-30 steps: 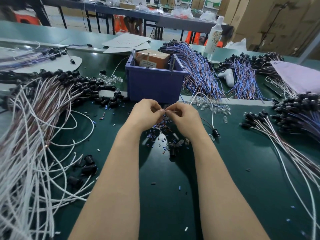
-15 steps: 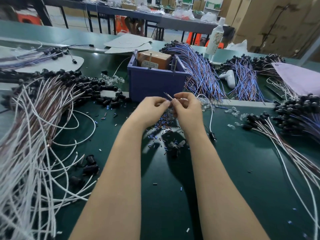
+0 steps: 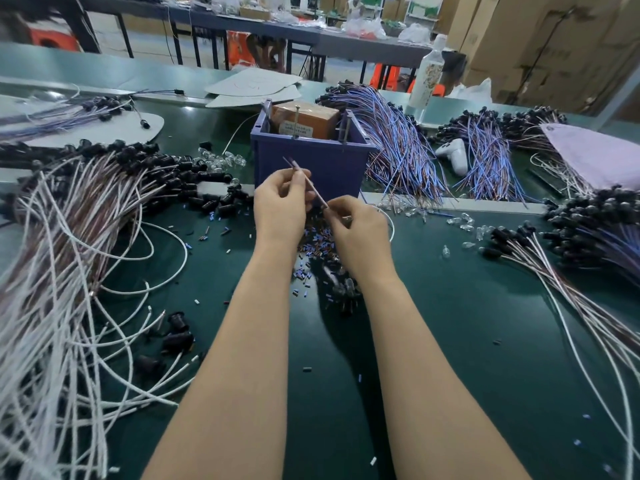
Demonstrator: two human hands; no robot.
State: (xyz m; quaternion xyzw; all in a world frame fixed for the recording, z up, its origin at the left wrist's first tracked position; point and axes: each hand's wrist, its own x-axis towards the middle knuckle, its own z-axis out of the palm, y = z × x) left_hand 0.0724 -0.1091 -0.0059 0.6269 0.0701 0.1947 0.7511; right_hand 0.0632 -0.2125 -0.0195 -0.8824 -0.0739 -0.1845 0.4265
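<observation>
We hold the thin, pale pink insulated wire (image 3: 312, 187) in the air just in front of the square purple plastic bin (image 3: 346, 168), slanting across the bin's front wall. The left hand (image 3: 278, 209) pinches the wire near its upper end between the thumb and curled fingers. The right hand (image 3: 358, 233) pinches the lower end at the fingertips, with its remaining fingers curled in. We judge the wire to be very light, limp over any length, and prone to kinking. Its smooth insulation is likely to slip under a loose pinch. We therefore take hold close to the end being worked and keep the two pinches near each other, so that the short span between them behaves stiffly. The heap of small blue and dark tube pieces (image 3: 320, 237) lies on the mat just in front of the bin, below both hands.
</observation>
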